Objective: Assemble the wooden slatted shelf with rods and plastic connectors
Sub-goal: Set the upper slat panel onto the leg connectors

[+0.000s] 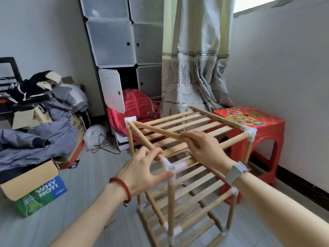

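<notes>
Pinching a loose wooden rod (pixel 160 133) near its end, the right hand (pixel 203 148) holds it over the 3-tier slatted shelf (pixel 187 175) on the floor, while the left hand (pixel 142 172), fingers spread, touches the near top-corner plastic connector (pixel 168 165).

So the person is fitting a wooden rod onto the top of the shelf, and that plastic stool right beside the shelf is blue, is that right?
Not quite: the plastic stool is red, not blue, as the head view shows. The rest holds: the right hand holds a wooden rod at the top of the shelf, and the stool stands right beside it.
</notes>
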A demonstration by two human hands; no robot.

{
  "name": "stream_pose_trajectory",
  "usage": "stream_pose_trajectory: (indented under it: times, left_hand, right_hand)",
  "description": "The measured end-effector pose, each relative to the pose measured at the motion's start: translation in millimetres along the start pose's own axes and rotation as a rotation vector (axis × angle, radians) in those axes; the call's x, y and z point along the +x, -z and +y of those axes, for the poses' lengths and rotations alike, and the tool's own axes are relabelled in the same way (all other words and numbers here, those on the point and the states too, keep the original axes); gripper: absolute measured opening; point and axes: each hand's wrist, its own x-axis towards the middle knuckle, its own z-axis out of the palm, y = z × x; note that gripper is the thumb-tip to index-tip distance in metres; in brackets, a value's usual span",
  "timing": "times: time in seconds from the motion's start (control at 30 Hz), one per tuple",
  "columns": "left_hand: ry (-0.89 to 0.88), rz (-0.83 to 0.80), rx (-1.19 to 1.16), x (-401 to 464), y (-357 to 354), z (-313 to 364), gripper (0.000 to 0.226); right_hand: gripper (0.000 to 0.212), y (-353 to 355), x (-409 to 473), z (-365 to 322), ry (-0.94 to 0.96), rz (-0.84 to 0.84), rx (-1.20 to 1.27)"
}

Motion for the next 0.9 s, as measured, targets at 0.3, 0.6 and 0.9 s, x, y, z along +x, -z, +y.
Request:
stream_pose_trajectory:
  times: [0.3, 0.6, 0.9]
  left_hand:
    - [-0.358, 0.108, 0.140, 29, 0, 11, 0.054]
    - [-0.078, 0.195, 0.137, 41, -7, -16, 0.060]
    - [-0.205, 0.440, 0.315, 32, -29, 39, 0.059]
  right_hand:
    - [0.027, 58, -31, 35, -0.346, 0.117, 0.012]
    - [0.032, 46, -34, -19, -0.509, 0.023, 0.075]
    - [0.032, 51, -29, -18, -0.407, 0.109, -0.174]
